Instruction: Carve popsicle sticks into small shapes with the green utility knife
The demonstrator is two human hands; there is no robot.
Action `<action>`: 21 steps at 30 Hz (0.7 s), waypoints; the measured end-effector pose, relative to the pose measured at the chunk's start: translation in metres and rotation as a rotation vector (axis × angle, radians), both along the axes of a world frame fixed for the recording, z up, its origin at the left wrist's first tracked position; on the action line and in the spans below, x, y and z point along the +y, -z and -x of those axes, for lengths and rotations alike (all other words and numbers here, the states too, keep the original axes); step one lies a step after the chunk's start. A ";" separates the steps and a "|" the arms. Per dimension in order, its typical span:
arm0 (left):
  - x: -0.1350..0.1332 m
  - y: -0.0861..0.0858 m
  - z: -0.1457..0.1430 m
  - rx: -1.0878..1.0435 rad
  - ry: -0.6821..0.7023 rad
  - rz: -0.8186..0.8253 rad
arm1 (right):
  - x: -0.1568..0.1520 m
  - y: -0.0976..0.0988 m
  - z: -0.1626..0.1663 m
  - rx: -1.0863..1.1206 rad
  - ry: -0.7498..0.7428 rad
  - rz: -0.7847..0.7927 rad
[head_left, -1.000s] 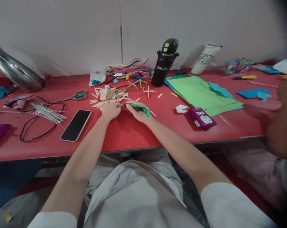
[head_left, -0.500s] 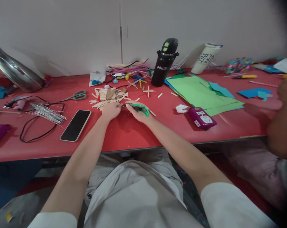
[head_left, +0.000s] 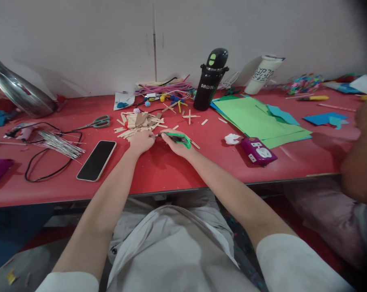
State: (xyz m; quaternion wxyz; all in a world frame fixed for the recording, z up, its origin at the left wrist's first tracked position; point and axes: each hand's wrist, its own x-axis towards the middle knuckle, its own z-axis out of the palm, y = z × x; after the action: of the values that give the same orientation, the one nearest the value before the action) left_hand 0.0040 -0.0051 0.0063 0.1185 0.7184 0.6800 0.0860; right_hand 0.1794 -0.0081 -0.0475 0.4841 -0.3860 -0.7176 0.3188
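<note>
Curling inward, the bare left hand (head_left: 142, 142) turns its fingertips from view, so I cannot tell how tightly they close or on what; something tiny there is too small to name. Facing it, the bare right hand (head_left: 177, 147) is wrapped round a green-rimmed black hand tool (head_left: 183, 140), half covered by palm and thumb, its tip lost between the hands. Taking those hands as the clock's centre, a heap of flat pale wooden sticks (head_left: 140, 121) lies at eleven, partly behind the left knuckles. Out at ten, a shiny steel jug (head_left: 28, 91) is cut off by the frame, and at three so is a neighbour's bare arm (head_left: 358, 162).

Against half a second ago, barely a change! Both hands keep their place, the tool's green rim a hair different at most.

Containers now: a tall black bottle (head_left: 208, 91) marked DAWN stands capped at one o'clock, contents hidden; a white cylindrical tumbler (head_left: 262, 77) with dark lettering at two, inside unseen; a glossy purple packet (head_left: 258, 151) at three, its filling hidden too.
</note>
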 end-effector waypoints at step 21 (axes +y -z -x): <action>-0.001 -0.001 0.002 0.018 0.037 -0.001 | -0.002 -0.001 0.001 0.029 0.017 -0.014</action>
State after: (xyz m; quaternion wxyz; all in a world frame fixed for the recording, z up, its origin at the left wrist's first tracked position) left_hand 0.0021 -0.0061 0.0070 0.1138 0.7316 0.6676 0.0776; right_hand 0.1786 -0.0101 -0.0460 0.5000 -0.3842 -0.7093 0.3152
